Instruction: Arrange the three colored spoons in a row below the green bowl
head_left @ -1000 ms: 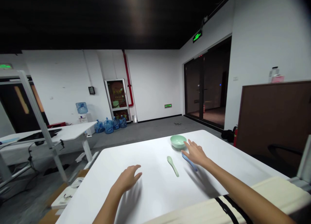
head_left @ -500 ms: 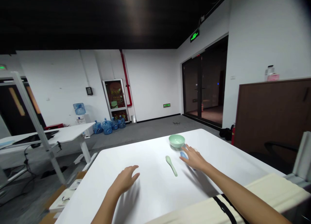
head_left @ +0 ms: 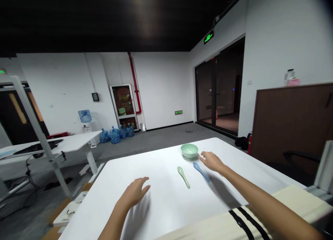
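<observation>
Over the white table [head_left: 161, 212], as the head camera sees it, the right grip [head_left: 212, 162] stands open, fingers spread and reaching forward, pinching nothing; its fingertips [head_left: 202, 157] come just beside a pale green bowl [head_left: 189, 150], which sits upright ahead and to the left of the grip; a blue spoon [head_left: 200, 172] lies just below that grip's fingers, close but not held; further left, between the two grips, lies a pale green spoon [head_left: 183, 176]; the left grip [head_left: 134, 193] is open too, its fingers loosely curved, low over the table and holding nothing; a cream cloth with black stripes [head_left: 286, 205] lies behind and below the right grip; well beyond the grips, blue water jugs [head_left: 114, 135] stand on the floor near a water dispenser [head_left: 85, 116]; a brown cabinet [head_left: 292, 125] stands far to the right, beside a glass door [head_left: 218, 90].
</observation>
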`<state>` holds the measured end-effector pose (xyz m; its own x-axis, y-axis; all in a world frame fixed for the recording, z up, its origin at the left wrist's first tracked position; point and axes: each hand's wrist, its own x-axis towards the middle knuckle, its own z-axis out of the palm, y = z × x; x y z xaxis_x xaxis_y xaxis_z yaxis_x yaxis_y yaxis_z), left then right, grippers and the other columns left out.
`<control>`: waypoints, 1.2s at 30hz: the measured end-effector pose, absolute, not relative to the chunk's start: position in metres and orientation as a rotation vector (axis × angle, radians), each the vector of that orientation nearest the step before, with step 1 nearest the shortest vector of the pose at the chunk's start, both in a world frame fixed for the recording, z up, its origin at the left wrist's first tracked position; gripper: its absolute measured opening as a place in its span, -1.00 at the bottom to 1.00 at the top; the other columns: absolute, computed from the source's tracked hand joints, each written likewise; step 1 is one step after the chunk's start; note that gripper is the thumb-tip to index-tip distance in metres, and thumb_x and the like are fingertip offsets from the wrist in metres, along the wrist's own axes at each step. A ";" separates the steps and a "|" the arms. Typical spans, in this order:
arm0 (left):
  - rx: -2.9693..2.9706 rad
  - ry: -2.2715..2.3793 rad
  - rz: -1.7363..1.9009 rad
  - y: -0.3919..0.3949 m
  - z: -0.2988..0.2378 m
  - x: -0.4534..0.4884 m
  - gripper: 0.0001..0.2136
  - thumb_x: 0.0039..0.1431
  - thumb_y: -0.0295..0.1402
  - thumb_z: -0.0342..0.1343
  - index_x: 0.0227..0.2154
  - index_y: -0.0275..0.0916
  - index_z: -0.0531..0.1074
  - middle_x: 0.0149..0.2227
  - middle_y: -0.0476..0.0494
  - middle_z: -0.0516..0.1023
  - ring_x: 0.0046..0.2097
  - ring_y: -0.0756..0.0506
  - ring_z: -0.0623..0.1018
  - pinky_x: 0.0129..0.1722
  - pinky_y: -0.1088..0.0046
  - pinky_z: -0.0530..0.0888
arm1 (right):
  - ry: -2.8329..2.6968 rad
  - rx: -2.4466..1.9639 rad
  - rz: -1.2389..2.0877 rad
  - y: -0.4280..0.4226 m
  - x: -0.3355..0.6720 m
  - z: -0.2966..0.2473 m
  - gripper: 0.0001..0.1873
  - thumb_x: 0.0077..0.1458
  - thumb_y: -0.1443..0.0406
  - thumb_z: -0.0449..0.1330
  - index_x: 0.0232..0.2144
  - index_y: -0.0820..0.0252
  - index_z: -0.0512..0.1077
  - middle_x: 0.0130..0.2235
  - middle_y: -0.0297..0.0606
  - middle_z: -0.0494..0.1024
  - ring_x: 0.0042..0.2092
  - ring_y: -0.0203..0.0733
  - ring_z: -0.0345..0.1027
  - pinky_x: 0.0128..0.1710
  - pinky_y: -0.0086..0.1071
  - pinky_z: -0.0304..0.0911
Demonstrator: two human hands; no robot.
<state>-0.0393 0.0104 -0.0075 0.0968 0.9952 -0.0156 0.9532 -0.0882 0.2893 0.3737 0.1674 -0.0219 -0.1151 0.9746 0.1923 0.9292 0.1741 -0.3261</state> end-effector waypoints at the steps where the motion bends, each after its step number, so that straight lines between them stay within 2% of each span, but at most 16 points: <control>1: 2.147 1.950 0.272 0.011 -0.008 -0.040 -0.48 0.27 -0.02 -0.13 0.20 -0.13 0.30 0.21 -0.18 0.41 0.24 -0.25 0.35 0.17 0.18 0.31 | -2.094 -1.849 0.161 0.173 0.380 -0.021 -0.56 0.23 0.12 0.02 0.01 0.23 0.45 -0.01 0.00 0.54 0.01 -0.01 0.41 -0.11 -0.34 0.18; 5: 2.146 1.962 0.285 0.012 -0.009 -0.042 -0.49 0.26 -0.03 -0.12 0.18 -0.12 0.32 0.19 -0.18 0.43 0.22 -0.25 0.38 0.16 0.19 0.32 | -2.064 -2.069 0.098 0.191 0.404 -0.032 -0.61 0.19 0.13 0.06 -0.10 0.26 0.48 -0.04 0.04 0.54 -0.04 0.04 0.43 -0.20 -0.30 0.21; 9: 2.145 1.967 0.294 0.013 -0.010 -0.041 -0.50 0.26 -0.04 -0.11 0.18 -0.10 0.32 0.19 -0.16 0.44 0.22 -0.24 0.38 0.16 0.21 0.31 | -2.015 -2.223 0.192 0.197 0.423 -0.058 -0.57 0.18 0.06 0.04 -0.18 0.27 0.49 -0.08 0.07 0.54 -0.11 0.06 0.47 -0.27 -0.26 0.23; 14: 2.131 1.967 0.282 0.013 -0.009 -0.039 -0.49 0.26 -0.03 -0.11 0.19 -0.12 0.32 0.20 -0.17 0.43 0.23 -0.27 0.37 0.17 0.19 0.31 | -2.029 -2.268 0.246 0.198 0.437 -0.085 -0.65 0.07 0.14 0.17 -0.18 0.26 0.48 -0.05 0.05 0.54 -0.08 0.07 0.47 -0.28 -0.27 0.24; 21: 2.124 1.965 0.275 0.012 -0.008 -0.038 -0.48 0.26 0.00 -0.13 0.19 -0.09 0.32 0.21 -0.14 0.42 0.24 -0.26 0.36 0.16 0.19 0.32 | -2.065 -2.295 0.284 0.202 0.440 -0.094 -0.74 0.02 0.32 0.16 -0.20 0.26 0.48 -0.08 0.03 0.54 -0.12 -0.01 0.49 -0.32 -0.34 0.22; 26: 2.120 1.973 0.281 0.011 -0.006 -0.037 -0.48 0.26 -0.02 -0.12 0.19 -0.11 0.32 0.21 -0.15 0.42 0.23 -0.26 0.37 0.16 0.19 0.32 | -2.021 -2.265 0.247 0.205 0.436 -0.084 -0.73 0.08 0.30 0.11 -0.17 0.27 0.46 -0.07 0.05 0.53 -0.12 0.02 0.47 -0.32 -0.31 0.21; 31: 2.123 1.964 0.302 0.012 -0.005 -0.035 -0.49 0.26 -0.04 -0.12 0.19 -0.12 0.32 0.21 -0.15 0.42 0.23 -0.26 0.37 0.17 0.19 0.31 | -1.984 -2.173 0.180 0.214 0.414 -0.053 -0.71 0.13 0.20 0.07 -0.20 0.27 0.46 -0.12 0.03 0.53 -0.17 0.01 0.46 -0.34 -0.32 0.19; 36: 2.114 1.963 0.264 0.011 -0.004 -0.035 -0.50 0.27 -0.06 -0.11 0.20 -0.12 0.31 0.22 -0.15 0.41 0.23 -0.26 0.36 0.17 0.18 0.31 | -2.006 -2.077 0.131 0.233 0.375 -0.025 -0.68 0.15 0.20 0.04 -0.21 0.27 0.48 -0.12 0.05 0.54 -0.14 0.03 0.47 -0.31 -0.31 0.21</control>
<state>-0.0347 0.0110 -0.0044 0.0790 0.9963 -0.0329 0.9523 -0.0657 0.2982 0.3753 0.2332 -0.0254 0.0477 0.9930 0.1083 0.9705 -0.0204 -0.2401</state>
